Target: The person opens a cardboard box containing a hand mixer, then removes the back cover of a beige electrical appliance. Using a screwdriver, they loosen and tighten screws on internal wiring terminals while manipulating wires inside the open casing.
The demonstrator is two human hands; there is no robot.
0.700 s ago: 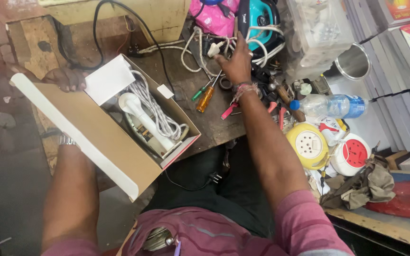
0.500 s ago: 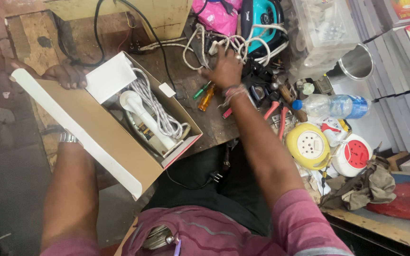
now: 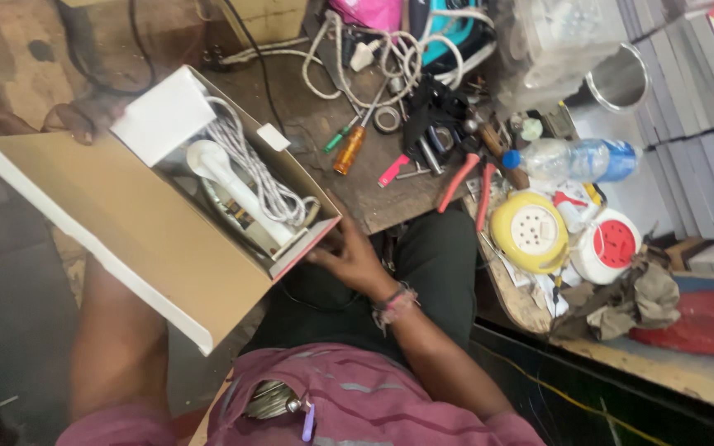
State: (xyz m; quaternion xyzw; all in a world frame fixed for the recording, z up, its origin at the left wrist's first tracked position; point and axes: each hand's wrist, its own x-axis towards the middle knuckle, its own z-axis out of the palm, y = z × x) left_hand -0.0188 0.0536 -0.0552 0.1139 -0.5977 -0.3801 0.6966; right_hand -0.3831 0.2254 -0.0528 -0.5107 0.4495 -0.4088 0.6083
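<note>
- An open brown cardboard box (image 3: 150,239) with a long flap hanging toward the near left is held tilted over the person's lap, left of the cluttered work surface.
- Inside the box lie a white plastic appliance with a rounded head (image 3: 225,186), a coiled white cord (image 3: 262,177) and a white card insert (image 3: 163,116) at the far end.
- The right hand (image 3: 349,260) is at the near right corner of the box, fingers curled against its underside and edge, supporting it. A beaded band sits on that wrist.
- The left hand (image 3: 84,120) is at the far left corner of the box, largely hidden behind the flap and insert; fingertips appear to touch the box wall, but I cannot tell how tightly they close.
- On the dark wooden bench top (image 3: 349,182) to the far right of the box: a screwdriver with an orange handle (image 3: 349,149), red-handled pliers (image 3: 468,177), and a tangle of white cables (image 3: 373,58).
- Further right: a clear plastic bottle with a blue label (image 3: 572,158), a round yellow extension reel (image 3: 529,233), and a round white reel with a red face (image 3: 606,245) just beside it.
- A steel cup (image 3: 617,78) stands at the far right, well apart from the box.
</note>
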